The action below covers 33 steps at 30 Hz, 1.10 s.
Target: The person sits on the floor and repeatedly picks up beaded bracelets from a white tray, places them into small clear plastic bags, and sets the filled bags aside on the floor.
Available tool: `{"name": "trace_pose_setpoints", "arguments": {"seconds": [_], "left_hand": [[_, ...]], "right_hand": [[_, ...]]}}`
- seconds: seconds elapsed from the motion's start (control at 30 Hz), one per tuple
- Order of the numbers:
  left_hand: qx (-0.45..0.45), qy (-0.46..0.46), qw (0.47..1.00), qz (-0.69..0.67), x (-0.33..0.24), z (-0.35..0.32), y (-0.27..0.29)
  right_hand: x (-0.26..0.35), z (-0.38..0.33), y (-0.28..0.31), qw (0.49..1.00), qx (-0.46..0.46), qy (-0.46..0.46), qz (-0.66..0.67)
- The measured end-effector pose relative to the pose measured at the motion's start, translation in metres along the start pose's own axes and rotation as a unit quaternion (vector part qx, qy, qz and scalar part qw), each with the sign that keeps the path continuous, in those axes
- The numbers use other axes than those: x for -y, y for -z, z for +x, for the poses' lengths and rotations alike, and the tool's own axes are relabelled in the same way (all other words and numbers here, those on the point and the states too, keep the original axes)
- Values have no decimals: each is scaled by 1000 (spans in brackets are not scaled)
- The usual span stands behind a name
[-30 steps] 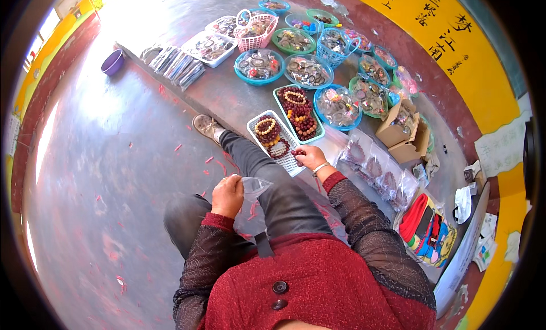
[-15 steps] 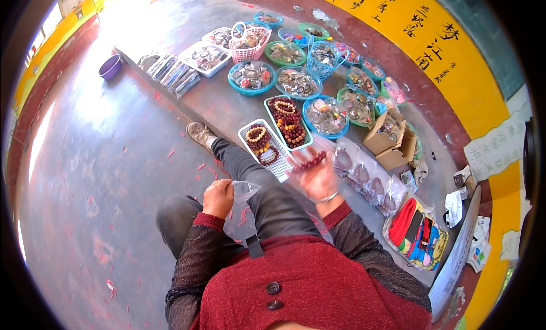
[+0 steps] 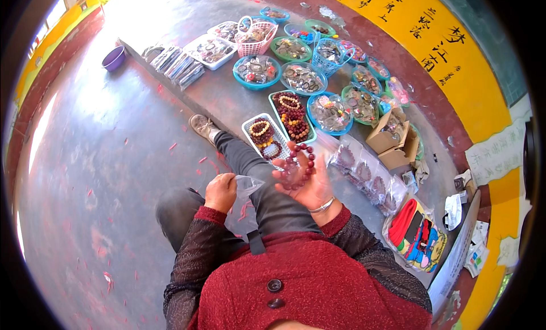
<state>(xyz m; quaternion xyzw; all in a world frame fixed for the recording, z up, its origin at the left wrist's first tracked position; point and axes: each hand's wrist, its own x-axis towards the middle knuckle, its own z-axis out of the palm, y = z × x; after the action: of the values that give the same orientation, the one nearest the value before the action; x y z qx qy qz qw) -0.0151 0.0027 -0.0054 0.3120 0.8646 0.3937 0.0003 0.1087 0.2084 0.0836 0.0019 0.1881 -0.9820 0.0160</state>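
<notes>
In front of my right thigh, my right hand (image 3: 311,185) holds a dark red bead bracelet (image 3: 298,167), its loop hanging across the palm and fingers. A silver bangle (image 3: 322,205) circles that wrist. Over my lap, my left hand (image 3: 220,192) is closed on the edge of a small clear plastic bag (image 3: 248,185). The bag and the bracelet are apart. Just beyond my right hand stand a white basket (image 3: 247,124) and a pale green basket (image 3: 311,137), both with bead bracelets inside.
Bowls and baskets of packaged small goods, such as a blue bowl (image 3: 329,130), crowd the raised floor ahead. Bagged bracelets (image 3: 372,181) lie to the right, beside open cardboard boxes (image 3: 388,137) and a colourful textile pack (image 3: 418,233). A purple basin (image 3: 114,58) stands far left.
My right hand has drawn a little nearer and turned, so the bracelet now hangs open as a loop. My left hand keeps the bag in nearly the same place.
</notes>
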Motion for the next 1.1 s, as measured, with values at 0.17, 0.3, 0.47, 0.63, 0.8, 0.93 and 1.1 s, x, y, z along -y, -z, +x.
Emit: {"name": "trace_pose_setpoints", "arguments": {"seconds": [0.17,0.3,0.47,0.63,0.8,0.93,1.1], "left_hand": [[-1,2,1000,2,-1,2,4],[-1,3,1000,-2,-2,3,3],[2,14,1000,5,1,-2,2],[-2,14,1000,-3,0,-3,3],[-6,2,1000,-4,-3,-4,6],[-6,5,1000,-9,-3,-4,6],[15,11,1000,-10,-7,-5,5]], "right_hand": [[-10,0,2,994,-94,-55,-18],[-11,-2,0,991,-103,-70,-41],[-13,-9,-1,987,-118,-90,-63],[-8,-7,20,953,-269,-80,-115],[-5,-13,20,948,-278,-72,-135],[-5,-5,-20,940,-203,-74,-266],[-25,16,-4,884,-114,-74,-448]]}}
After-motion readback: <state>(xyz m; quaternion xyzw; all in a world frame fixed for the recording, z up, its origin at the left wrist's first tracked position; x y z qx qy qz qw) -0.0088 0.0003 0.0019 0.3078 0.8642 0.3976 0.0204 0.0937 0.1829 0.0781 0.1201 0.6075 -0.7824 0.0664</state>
